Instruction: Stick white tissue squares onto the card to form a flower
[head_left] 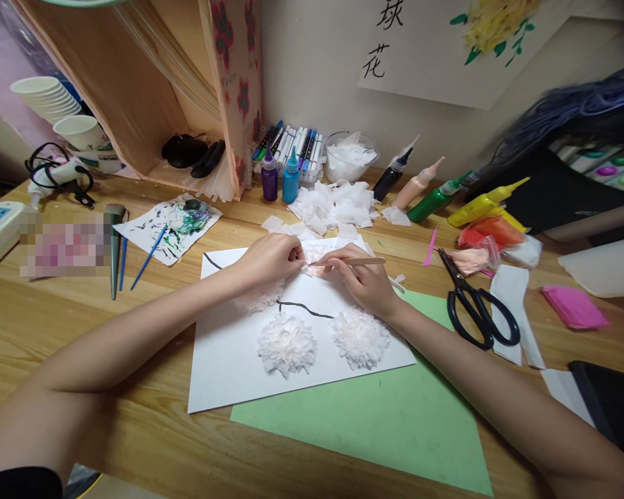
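Observation:
My right hand [361,277] grips a thin wooden stick [367,261], its tip pointing left toward my other fingertips. Pinched closed, my left hand [275,260] has a small bit of white tissue paper at its fingertips, meeting the stick's tip. Both hands are over the far part of a white sheet [229,374] with black painted lines. On that sheet sit fluffy pale tissue-paper flowers, one at the near middle [288,344] and one at the right [360,337]. Another flower [260,296] is partly covered by my left forearm, and a further one under my hands is mostly hidden.
Loose tissue squares [335,206] lie behind the sheet, near a clear bowl [351,156] of more. Paint bottles [437,199] and markers [291,149] line the back. Black scissors [475,308] rest at right, brushes [115,249] at left. Green paper [374,430] lies under the sheet.

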Demonstrator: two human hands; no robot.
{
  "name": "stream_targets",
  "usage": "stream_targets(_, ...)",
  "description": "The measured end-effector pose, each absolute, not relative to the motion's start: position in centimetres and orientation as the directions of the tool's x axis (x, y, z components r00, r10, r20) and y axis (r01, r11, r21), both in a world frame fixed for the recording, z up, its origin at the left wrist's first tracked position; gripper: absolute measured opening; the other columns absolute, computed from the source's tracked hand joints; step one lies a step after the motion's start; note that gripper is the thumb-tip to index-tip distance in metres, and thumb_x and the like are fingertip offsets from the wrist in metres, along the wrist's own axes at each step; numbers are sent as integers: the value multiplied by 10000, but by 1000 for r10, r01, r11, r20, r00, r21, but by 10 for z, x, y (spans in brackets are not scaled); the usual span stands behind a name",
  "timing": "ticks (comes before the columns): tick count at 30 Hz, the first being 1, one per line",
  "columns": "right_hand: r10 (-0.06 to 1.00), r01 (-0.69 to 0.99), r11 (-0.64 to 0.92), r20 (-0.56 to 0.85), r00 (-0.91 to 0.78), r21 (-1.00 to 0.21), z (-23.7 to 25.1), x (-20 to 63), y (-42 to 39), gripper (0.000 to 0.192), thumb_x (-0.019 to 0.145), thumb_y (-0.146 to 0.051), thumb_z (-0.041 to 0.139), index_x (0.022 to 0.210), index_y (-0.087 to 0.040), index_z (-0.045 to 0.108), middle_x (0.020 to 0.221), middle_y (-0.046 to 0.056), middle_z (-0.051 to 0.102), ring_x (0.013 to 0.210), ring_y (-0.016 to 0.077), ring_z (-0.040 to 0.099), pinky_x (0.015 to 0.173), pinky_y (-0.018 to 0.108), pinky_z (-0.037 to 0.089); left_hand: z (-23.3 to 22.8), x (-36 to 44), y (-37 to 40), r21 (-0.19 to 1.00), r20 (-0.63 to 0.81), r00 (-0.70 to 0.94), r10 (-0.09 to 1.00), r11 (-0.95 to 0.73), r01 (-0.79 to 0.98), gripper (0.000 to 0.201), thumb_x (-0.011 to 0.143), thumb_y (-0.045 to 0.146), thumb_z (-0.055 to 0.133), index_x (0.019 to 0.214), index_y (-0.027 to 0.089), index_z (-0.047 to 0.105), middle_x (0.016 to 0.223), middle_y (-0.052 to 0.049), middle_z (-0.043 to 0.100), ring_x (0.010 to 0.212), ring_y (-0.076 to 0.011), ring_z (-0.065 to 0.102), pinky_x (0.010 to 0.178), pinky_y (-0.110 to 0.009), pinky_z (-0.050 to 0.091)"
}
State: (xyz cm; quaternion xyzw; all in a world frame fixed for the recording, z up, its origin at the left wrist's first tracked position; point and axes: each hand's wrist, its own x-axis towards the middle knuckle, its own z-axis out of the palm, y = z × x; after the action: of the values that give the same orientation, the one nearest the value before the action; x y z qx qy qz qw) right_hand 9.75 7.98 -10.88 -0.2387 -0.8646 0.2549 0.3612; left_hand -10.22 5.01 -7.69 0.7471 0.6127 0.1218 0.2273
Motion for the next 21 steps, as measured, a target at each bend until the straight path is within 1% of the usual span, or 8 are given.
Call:
stream_targets(5,605,199,748,528,-596,-633,-108,99,79,234,924,-198,418,865,-208,644,773,32,682,763,171,596,726,337,451,-78,-103,51,493,-102,222,970,-145,858,190,749,286,504,765,166,651,725,-42,660,608,-133,534,537,-242,333)
stream_targets(9,573,169,763,534,-622,-623,-108,100,79,208,920,-198,429,909,-211,636,789,28,679,752,164,589,718,330,451,-78,-103,51,492,-102,227,968,-150,858,188,749,280,499,764,167,649,734,-44,661,615,-135,534,549,-246,344)
stream_targets(15,539,146,791,564,-626,-594,-106,100,78,220,917,-202,420,917,-213,640,768,34,678,731,171,577,686,332,451,-77,-103,51,510,-104,225,969,-142,848,192,753,286,502,757,161,648,733,-46,661,621,-136,542,542,-243,342)
stream_targets(18,510,121,807,580,-635,-578,-106,100,77,209,911,-178,428,923,-209,634,761,33,677,710,166,561,679,327,445,-77,-104,51,507,-111,223,968,-137,851,220,771,319,499,764,161,651,748,-50,667,617,-135,538,539,-245,333)
stream_targets(21,517,140,810,580,-630,-570,-106,100,77,203,909,-168,433,934,-205,632,769,36,677,708,166,558,675,324,438,-78,-104,52,502,-106,223,969,-141,853,245,788,356,495,760,167,648,758,-48,671,613,-136,533,534,-247,319)
